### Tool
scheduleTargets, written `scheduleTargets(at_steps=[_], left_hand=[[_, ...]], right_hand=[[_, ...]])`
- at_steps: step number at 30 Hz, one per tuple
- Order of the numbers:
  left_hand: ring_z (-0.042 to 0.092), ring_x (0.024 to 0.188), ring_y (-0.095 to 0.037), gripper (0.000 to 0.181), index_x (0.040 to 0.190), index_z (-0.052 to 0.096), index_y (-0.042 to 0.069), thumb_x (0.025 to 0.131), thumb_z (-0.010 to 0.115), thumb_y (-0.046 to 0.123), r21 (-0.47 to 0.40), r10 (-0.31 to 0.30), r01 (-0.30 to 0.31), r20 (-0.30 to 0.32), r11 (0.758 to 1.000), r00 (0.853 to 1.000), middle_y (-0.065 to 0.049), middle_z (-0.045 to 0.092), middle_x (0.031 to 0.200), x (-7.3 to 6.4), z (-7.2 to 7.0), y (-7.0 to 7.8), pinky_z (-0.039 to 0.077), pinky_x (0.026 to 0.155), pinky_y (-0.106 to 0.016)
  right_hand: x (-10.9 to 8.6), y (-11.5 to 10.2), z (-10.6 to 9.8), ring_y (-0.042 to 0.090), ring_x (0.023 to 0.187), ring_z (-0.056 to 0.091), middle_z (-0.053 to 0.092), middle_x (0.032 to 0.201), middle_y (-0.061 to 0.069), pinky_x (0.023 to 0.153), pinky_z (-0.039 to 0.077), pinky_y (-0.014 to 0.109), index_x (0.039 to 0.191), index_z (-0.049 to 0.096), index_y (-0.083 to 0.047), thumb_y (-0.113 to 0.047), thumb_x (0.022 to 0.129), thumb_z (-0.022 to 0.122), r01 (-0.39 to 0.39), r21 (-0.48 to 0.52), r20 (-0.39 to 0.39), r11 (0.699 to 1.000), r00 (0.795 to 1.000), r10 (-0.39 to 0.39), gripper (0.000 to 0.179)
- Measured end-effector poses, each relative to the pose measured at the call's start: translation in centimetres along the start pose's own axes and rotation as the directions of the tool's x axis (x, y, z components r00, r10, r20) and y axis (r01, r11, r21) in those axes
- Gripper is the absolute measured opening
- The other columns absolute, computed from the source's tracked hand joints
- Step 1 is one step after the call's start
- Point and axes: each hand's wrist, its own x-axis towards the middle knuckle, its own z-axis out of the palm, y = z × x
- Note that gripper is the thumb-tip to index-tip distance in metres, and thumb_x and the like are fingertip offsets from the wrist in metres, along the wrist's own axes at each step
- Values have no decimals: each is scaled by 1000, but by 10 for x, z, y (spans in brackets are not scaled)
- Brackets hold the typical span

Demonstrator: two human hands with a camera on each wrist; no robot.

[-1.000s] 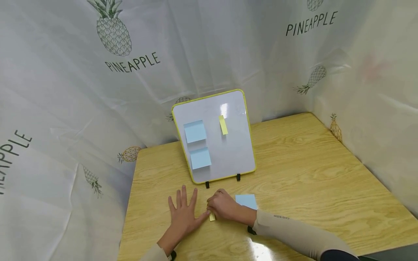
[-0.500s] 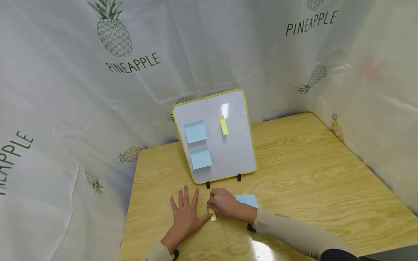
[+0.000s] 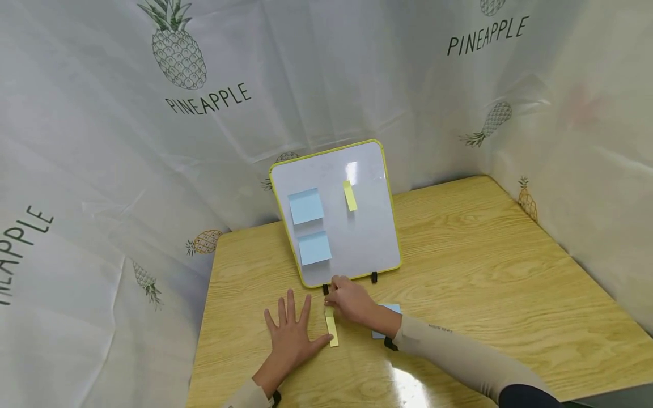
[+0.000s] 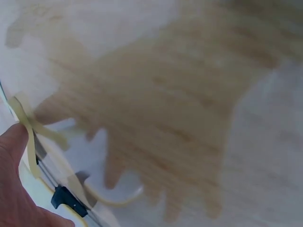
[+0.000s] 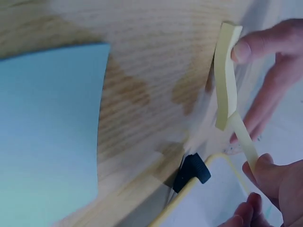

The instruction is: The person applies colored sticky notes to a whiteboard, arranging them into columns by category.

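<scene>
A narrow pad of yellow sticky notes lies on the table in front of the whiteboard. My left hand is flat on the wood with its fingers spread, and its thumb presses the near end of the pad. Between thumb and fingertips my right hand pinches the top yellow sticky note, which bends up and away from the pad's far end. In the left wrist view the yellow pad shows as a curved strip beside the left thumb.
On the whiteboard hang two blue sticky notes on the left and one yellow sticky note. A blue sticky pad lies partly hidden under the right forearm. Black feet hold the board up; a pineapple-print curtain stands behind.
My right hand has moved away from me toward the whiteboard, pulling up the yellow sticky note and uncovering more of the pad. The left thumb has slid slightly right onto the pad.
</scene>
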Motion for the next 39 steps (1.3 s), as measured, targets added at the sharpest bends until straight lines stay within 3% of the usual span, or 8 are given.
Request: scheduleTargets(at_steps=[5, 9, 13, 17, 22, 29, 36, 39], left_hand=[[17, 148, -48, 103, 157, 29, 25, 76, 54, 84, -9, -11, 11, 0, 1000, 1000, -22, 8, 165, -2, 2, 1, 2, 109, -76], [18, 148, -48, 102, 156, 32, 25, 76, 54, 84, -10, -15, 15, -10, 1000, 1000, -22, 8, 165, -3, 2, 2, 2, 110, -75], [19, 148, -48, 102, 156, 33, 24, 76, 54, 84, -4, -20, 20, -16, 1000, 1000, -22, 9, 165, -4, 2, 1, 2, 110, -74], [17, 149, -46, 102, 157, 31, 26, 76, 50, 86, 8, -31, 31, -6, 999, 1000, -21, 9, 165, -4, 4, 1, 1, 110, -74], [17, 149, -46, 101, 157, 31, 27, 77, 48, 87, 7, -38, 38, 2, 999, 999, -21, 9, 165, -4, 6, -1, 1, 111, -73], [16, 150, -46, 102, 157, 29, 26, 77, 47, 87, -4, -28, 28, 1, 1000, 1000, -21, 9, 165, -4, 7, -2, 0, 110, -73], [16, 150, -46, 101, 157, 31, 26, 78, 50, 85, -30, -29, 29, -15, 999, 999, -21, 8, 165, -5, 8, 0, 0, 110, -73], [17, 149, -46, 100, 156, 31, 26, 78, 50, 85, -27, -32, 32, -14, 999, 999, -21, 9, 165, -5, 8, 1, 2, 110, -73]], right_hand=[[0, 4, -4, 7, 62, 41, 46, 72, -4, 52, 36, 14, 87, 80, -21, -24, 88, 76, 15, 46, -69, 999, 998, -12, 6], [3, 6, -15, 6, 58, 43, 51, 69, -4, 52, 36, 14, 89, 80, -15, -21, 86, 77, 56, 86, -172, 995, 984, -41, 7], [6, 8, -30, 5, 56, 54, 63, 69, -5, 52, 42, 15, 96, 80, -12, -16, 82, 79, 115, 92, -275, 989, 958, -86, 15], [4, 9, -45, 5, 63, 67, 75, 77, -3, 56, 50, 18, 105, 78, -8, -9, 84, 76, 152, 182, -284, 971, 954, -96, 21], [2, 9, -55, 9, 70, 71, 77, 84, 4, 63, 54, 16, 103, 77, -3, -5, 87, 73, 127, 414, -256, 901, 967, -19, 17], [1, 12, -61, 8, 68, 71, 77, 92, 11, 64, 56, 19, 104, 76, 1, -11, 85, 77, 34, 618, -202, 785, 972, 117, 22], [2, 14, -78, 19, 75, 74, 76, 90, 15, 53, 50, 21, 122, 67, 4, -7, 96, 63, -133, 728, -89, 672, 954, 286, 28], [4, 16, -86, 25, 82, 75, 77, 94, 14, 52, 48, 21, 124, 66, 3, -7, 96, 64, -176, 736, -68, 654, 941, 331, 30]])
